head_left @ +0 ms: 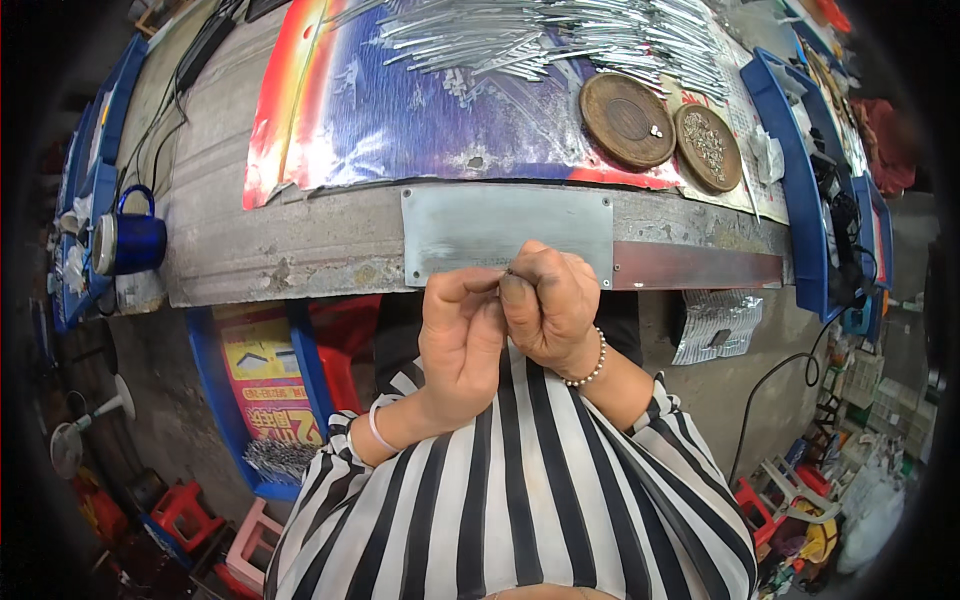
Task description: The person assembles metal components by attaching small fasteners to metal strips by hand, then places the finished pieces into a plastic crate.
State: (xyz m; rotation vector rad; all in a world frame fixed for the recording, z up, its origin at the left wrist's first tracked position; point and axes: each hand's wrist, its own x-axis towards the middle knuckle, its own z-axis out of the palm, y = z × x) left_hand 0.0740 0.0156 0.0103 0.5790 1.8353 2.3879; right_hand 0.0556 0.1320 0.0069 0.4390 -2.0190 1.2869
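My left hand (462, 335) and my right hand (550, 305) meet just over the near edge of a metal plate (505, 225) fixed to the table. Thumbs and forefingers of both are pinched together, fingertip against fingertip. Whatever they grip between them is too small and too covered to make out. Beyond the plate, on a colourful sheet (420, 130), lies a wide heap of thin silvery metal strips (470, 45). Right of the heap sit two round brown dishes: one dish (615, 115) has a few small white pieces, the other dish (708, 150) many tiny metal bits.
A blue mug (140, 240) stands at the table's left end. Blue bins (800, 200) line the right side. Below the table edge at left, a blue tray (215, 370) holds more thin metal strips (280, 460). Red stools (185, 515) stand on the floor.
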